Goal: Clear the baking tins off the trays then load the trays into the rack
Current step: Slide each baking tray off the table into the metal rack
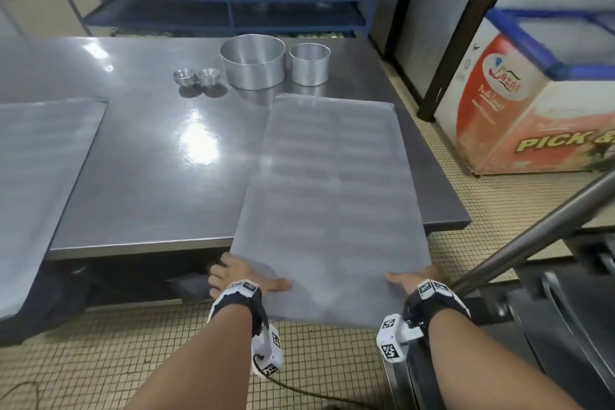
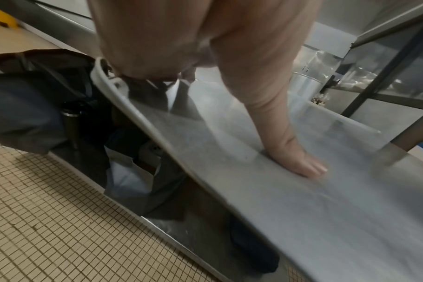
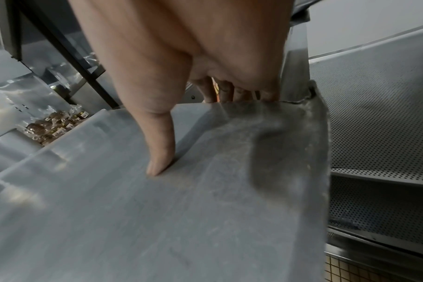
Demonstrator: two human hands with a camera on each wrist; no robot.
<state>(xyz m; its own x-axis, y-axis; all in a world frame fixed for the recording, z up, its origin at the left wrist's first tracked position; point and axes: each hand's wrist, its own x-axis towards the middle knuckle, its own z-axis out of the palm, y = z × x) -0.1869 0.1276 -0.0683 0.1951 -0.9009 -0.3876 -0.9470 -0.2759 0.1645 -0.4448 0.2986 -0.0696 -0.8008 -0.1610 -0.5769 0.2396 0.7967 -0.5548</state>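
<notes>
My left hand [image 1: 240, 280] and right hand [image 1: 411, 280] grip a bare, dull-grey perforated baking tray [image 1: 332, 190] by its near edge, thumbs on top, fingers [image 3: 226, 91] curled beneath, overhanging the steel surface [image 1: 149, 156].

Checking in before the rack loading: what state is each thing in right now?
Flat grey metal tray in hand: bare, gripped at its near end, far end over the steel table.
Left hand: grips the tray, thumb on top.
Right hand: grips the tray, thumb on top.
Second grey tray: bare, on the table's left.
Large round tin, smaller round tin: upright, empty, on table.
Perforated rack trays: already shelved.
</notes>
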